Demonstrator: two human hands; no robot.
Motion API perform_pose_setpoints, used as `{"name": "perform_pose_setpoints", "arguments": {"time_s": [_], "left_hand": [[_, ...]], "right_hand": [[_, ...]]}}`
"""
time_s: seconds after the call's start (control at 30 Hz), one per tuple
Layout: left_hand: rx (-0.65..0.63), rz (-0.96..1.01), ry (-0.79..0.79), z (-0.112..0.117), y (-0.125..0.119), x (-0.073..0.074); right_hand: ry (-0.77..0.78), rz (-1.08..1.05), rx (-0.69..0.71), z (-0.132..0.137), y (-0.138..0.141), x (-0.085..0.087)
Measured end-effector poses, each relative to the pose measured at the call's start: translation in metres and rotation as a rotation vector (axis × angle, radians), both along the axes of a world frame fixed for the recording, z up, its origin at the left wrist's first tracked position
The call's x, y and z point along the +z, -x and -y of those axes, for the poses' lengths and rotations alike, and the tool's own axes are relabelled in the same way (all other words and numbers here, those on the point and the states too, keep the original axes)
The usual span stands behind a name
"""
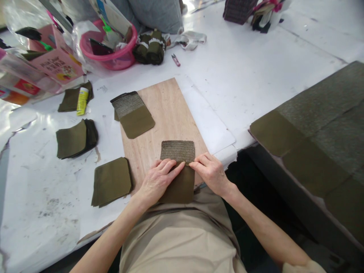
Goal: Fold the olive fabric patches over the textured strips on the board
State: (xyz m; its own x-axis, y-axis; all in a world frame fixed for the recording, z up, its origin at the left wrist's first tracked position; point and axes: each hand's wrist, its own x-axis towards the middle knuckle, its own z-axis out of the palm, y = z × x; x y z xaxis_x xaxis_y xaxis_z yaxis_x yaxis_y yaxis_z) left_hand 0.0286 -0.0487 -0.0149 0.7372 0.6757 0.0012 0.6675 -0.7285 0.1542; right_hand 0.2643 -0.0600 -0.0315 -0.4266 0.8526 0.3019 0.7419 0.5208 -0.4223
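An olive fabric piece with a greyish ribbed upper band (178, 150) lies at the near edge of a plywood board (167, 102), its lower end overhanging toward my lap. My left hand (159, 178) rests over its left side, fingers stretched and pressing along the seam below the band. At the right end of that seam, my right hand (209, 170) pinches the fabric edge between thumb and fingers. Both hands nearly meet at the seam. Farther up the board lies a small pile of similar two-part pieces (136, 117). Left of the board sits a stack of plain olive pieces (111, 180).
More olive stacks (72, 138) lie at left, one under a yellow tube (82, 101). A pink basket (113, 57), a pink box (57, 62), fabric rolls (155, 47) and thread snips (175, 60) stand or lie behind. Joined olive pieces (301, 144) cover a surface at right, beyond a dark gap.
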Motion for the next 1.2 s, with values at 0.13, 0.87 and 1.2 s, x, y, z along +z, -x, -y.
{"name": "perform_pose_setpoints", "arguments": {"time_s": [0.13, 0.87, 1.2], "left_hand": [[-0.006, -0.032, -0.026, -0.001, -0.002, 0.002], [-0.061, -0.029, -0.164, 0.008, -0.002, -0.001], [0.022, 0.067, -0.147, 0.011, 0.001, -0.009]], "right_hand": [[-0.011, 0.007, 0.019, 0.0, -0.001, -0.001], [0.201, -0.062, -0.162, -0.004, 0.011, 0.01], [0.323, -0.316, -0.101, -0.007, -0.001, 0.012]]}}
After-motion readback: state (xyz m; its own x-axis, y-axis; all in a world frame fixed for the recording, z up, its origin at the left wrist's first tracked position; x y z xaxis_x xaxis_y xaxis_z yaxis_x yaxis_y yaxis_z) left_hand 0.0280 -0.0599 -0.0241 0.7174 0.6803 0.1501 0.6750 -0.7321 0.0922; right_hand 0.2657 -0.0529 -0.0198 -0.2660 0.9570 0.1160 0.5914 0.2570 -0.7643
